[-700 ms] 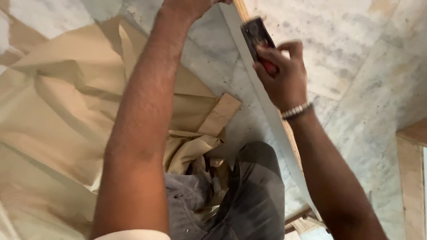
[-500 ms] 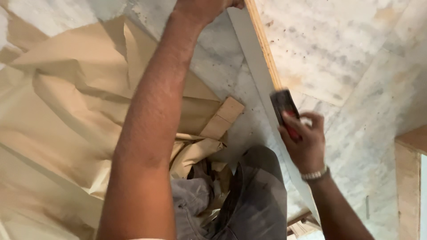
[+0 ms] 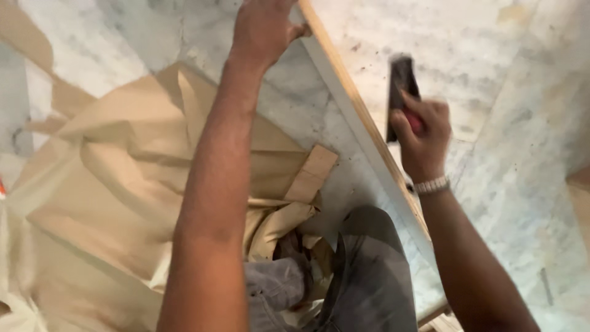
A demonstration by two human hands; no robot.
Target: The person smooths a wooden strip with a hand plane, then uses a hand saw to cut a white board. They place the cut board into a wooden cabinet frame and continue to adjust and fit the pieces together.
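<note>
One view only, from a camera worn on the head, looking straight down at a person's two bare arms above a pale marble floor (image 3: 491, 67).

A long thin board (image 3: 362, 132) runs from the top centre down toward the lower right, standing on its edge, with a raw wood strip uppermost and a white face below it. The left hand (image 3: 264, 27) reaches to the top of the picture and is closed over the far end of the board, fingers wrapped on its edge, steadying it. The right hand (image 3: 424, 138), with a pale beaded bracelet (image 3: 430, 184) at the wrist, is clamped around a dark block-shaped tool (image 3: 401, 92) with a red part under the fingers. The tool is blurred and sits just beside the board's wood edge; whether it touches the edge cannot be told.

Crumpled brown paper (image 3: 117, 184) covers the floor to the left, with a small flat wood offcut (image 3: 313, 172) lying on it near the board. A knee in grey trousers (image 3: 369, 270) shows at the bottom centre, close under the board.

Judging from the grip, the work goes best with the left hand holding the board rigid, the tool kept flat and square along the edge, and even strokes following the board's length.
</note>
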